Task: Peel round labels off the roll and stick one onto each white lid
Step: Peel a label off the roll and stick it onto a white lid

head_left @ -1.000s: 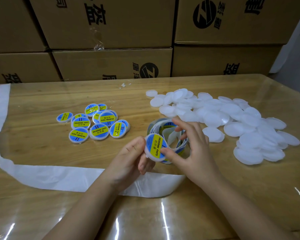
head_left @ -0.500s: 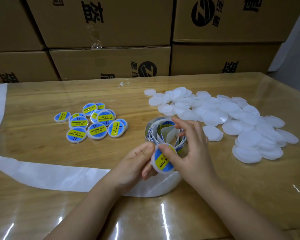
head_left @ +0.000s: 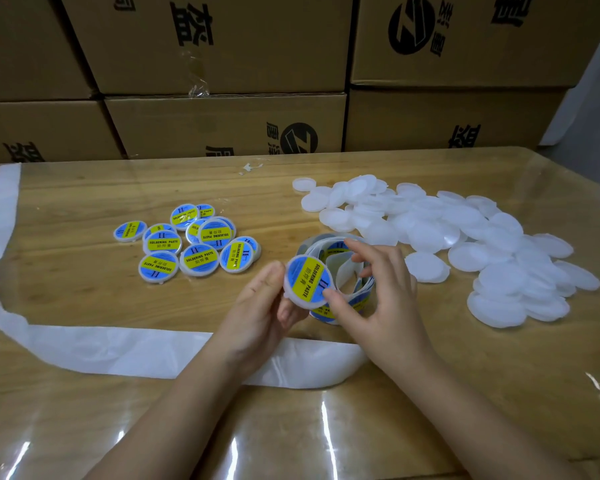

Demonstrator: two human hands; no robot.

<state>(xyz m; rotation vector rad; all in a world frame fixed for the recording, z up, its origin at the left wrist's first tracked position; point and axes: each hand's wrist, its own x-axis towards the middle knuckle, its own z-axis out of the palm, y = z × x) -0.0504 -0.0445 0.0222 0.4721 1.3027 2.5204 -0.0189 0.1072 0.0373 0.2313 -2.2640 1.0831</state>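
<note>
A white backing strip (head_left: pixel 153 351) loops across the table (head_left: pixel 66 289) nearest the person. Above it, the left hand (head_left: pixel 257 317) grips 1 labelled lid (head_left: pixel 309 280) by its rim. The right hand (head_left: pixel 381 299) presses its thumb on the label's edge, its fingers arched loosely over the label roll (head_left: pixel 340 263) just behind. Farther left lie finished lids (head_left: pixel 191 244) and farther right bare white lids (head_left: pixel 465 244). Cardboard boxes (head_left: pixel 222 126) stand behind.

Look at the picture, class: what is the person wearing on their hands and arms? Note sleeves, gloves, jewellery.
The left hand and right hand are bare: no gloves, rings or watch. The left forearm and right forearm are uncovered to the picture's edge; no sleeve shows.
</note>
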